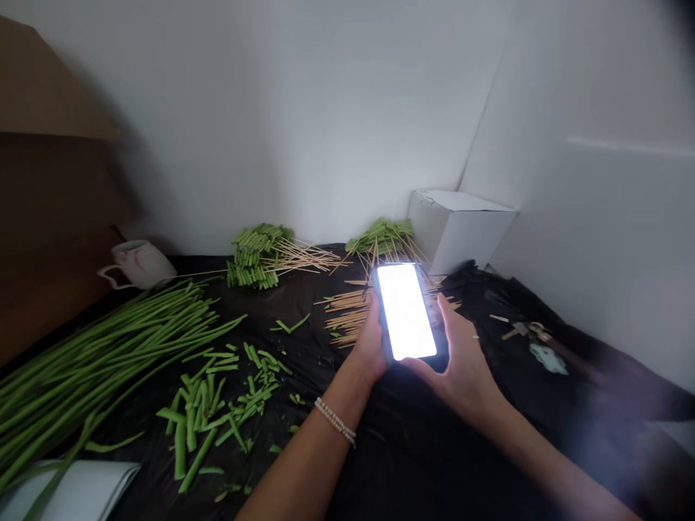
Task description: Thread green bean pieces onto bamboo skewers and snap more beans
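both hands grasp a lit smartphone (406,311): left hand (370,341) at its left edge, right hand (461,359) cupping beneath, above bamboo skewers (347,312) and cut green stalks (217,405).

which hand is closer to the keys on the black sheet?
Right. The right hand, holding the phone, sits just left of the keys. The left hand is on the phone's far side, further from them.

- phone (406,311): glossy glass screen
- table cover (423,449): black plastic sheet, shiny, wrinkled
- skewers (347,312): pale matt wood
- box (456,228): white matt cardboard
- bracelet (335,420): pearly beads
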`<state>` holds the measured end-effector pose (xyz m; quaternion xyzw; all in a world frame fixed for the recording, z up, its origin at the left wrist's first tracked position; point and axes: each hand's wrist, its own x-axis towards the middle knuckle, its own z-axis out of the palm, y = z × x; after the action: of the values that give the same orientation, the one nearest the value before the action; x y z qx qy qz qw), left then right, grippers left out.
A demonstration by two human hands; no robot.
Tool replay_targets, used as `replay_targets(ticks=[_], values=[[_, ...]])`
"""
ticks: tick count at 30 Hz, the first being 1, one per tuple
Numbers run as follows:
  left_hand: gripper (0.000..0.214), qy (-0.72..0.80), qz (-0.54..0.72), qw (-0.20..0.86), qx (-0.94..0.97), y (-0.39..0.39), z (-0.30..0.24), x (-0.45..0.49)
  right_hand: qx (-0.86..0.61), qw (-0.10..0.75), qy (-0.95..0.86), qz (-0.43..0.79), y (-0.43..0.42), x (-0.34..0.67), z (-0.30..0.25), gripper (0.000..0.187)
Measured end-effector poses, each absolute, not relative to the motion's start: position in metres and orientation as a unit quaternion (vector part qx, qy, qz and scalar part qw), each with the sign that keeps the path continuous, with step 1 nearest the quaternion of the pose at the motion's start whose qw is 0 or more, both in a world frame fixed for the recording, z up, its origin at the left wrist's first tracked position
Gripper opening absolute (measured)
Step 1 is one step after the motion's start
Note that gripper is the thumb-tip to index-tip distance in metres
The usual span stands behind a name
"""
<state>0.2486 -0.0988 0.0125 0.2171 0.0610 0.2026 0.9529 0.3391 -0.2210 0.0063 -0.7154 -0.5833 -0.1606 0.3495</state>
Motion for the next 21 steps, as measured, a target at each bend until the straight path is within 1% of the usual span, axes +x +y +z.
replay_targets(ticks=[3, 7, 9, 14, 21], values=[[0.073, 0.070, 0.227, 0.946, 0.221, -0.101, 0.012, 0.251, -0.732, 0.369, -0.560, -0.120, -0.213, 0.332, 0.002, 0.110], [0.070, 0.074, 0.254, 0.939, 0.219, -0.103, 0.009, 0.251, -0.739, 0.383, -0.545, -0.104, -0.206, 0.321, 0.001, 0.115], [0.070, 0.073, 0.257, 0.939, 0.217, -0.103, 0.008, 0.251, -0.741, 0.384, -0.541, -0.107, -0.203, 0.317, 0.002, 0.114], [0.068, 0.087, 0.275, 0.937, 0.199, -0.103, 0.014, 0.252, -0.720, 0.414, -0.545, -0.115, -0.196, 0.317, 0.003, 0.104], [0.063, 0.065, 0.297, 0.934, 0.188, -0.104, 0.014, 0.252, -0.731, 0.417, -0.527, -0.117, -0.188, 0.320, 0.005, 0.106]])
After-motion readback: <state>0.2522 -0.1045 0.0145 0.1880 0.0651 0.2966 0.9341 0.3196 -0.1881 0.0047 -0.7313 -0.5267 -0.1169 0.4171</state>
